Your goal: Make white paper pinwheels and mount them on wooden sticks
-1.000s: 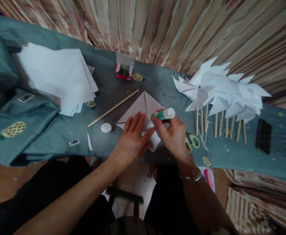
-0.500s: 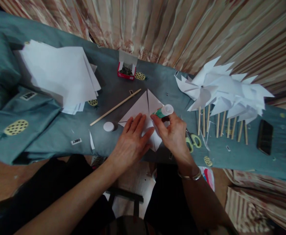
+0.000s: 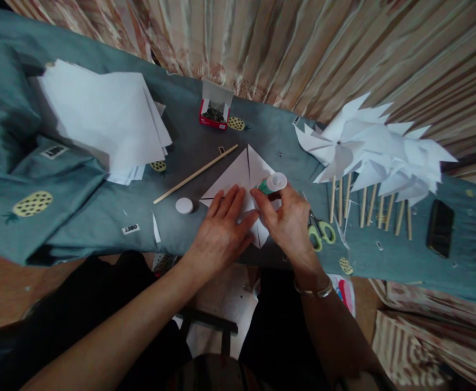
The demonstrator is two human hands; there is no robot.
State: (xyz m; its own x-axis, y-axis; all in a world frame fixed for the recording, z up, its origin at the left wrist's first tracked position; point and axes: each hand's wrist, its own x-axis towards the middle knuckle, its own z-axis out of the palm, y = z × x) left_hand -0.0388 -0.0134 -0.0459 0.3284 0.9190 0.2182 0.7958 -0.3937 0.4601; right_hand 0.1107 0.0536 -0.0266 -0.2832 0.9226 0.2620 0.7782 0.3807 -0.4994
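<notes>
Lying palm down, our left hand (image 3: 223,225) covers the near left part of a white paper square (image 3: 230,176), its fingers stretched out away from us, its thumb set apart toward our other hand, and it grips nothing. Our right hand (image 3: 287,217) comes in from the near right, a silver-coloured bracelet (image 3: 323,291) at the wrist, with thumb and fingers curled around a green-and-white glue stick (image 3: 267,185). We see the glue stick's white base tipped up toward the camera and to the right, its long axis sloping down leftward toward the middle of the paper; our fingers hide the lower end, so we cannot tell whether it touches the sheet. The square lies turned like a diamond, one slit corner pointing away from us and another toward us. The glue stick sits between the right thumb and fingers, its base jutting out beyond the grip, just right of the left fingertips, while the paper lies beneath both hands on the blue-green tablecloth (image 3: 197,233), with a round white cap (image 3: 184,205) near its left corner and green-handled scissors (image 3: 326,232) just right of our right hand
</notes>
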